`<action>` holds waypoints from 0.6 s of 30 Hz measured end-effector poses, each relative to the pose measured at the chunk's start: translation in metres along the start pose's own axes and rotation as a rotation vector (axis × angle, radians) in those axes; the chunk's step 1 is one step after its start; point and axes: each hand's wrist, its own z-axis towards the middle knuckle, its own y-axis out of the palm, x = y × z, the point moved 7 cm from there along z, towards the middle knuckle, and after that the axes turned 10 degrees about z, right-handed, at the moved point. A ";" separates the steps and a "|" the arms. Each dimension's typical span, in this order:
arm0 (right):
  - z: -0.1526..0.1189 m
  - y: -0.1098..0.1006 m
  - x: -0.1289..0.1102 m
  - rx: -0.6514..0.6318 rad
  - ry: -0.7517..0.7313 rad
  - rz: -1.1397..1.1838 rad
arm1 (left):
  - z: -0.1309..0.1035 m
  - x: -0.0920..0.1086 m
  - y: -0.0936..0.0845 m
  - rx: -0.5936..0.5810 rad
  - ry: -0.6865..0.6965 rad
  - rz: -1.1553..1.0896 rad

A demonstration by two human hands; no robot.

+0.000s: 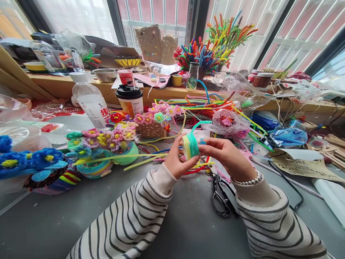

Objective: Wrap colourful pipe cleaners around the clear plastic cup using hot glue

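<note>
A small round roll (191, 146) wrapped in turquoise, green and pale yellow pipe cleaners is held up above the desk. My left hand (174, 160) grips it from the left, fingers behind and thumb along its lower edge. My right hand (229, 154) closes on its right side with fingertips and thumb. From the roll's top a loose turquoise pipe cleaner end (201, 123) curves up to the right. Black-handled scissors (222, 198) lie on the desk below my right wrist. What is inside the roll is hidden from this angle.
Pipe-cleaner flower baskets (101, 158) stand to the left, beside a plastic bottle (90, 100) and a lidded cup (129, 100). Loose pipe cleaners (185, 102) lie behind my hands. A brown paper bag (304, 163) and black cable (299, 201) are at right.
</note>
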 end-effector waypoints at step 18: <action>0.001 -0.002 0.002 0.019 -0.001 -0.012 | 0.001 -0.003 0.000 0.008 0.028 0.017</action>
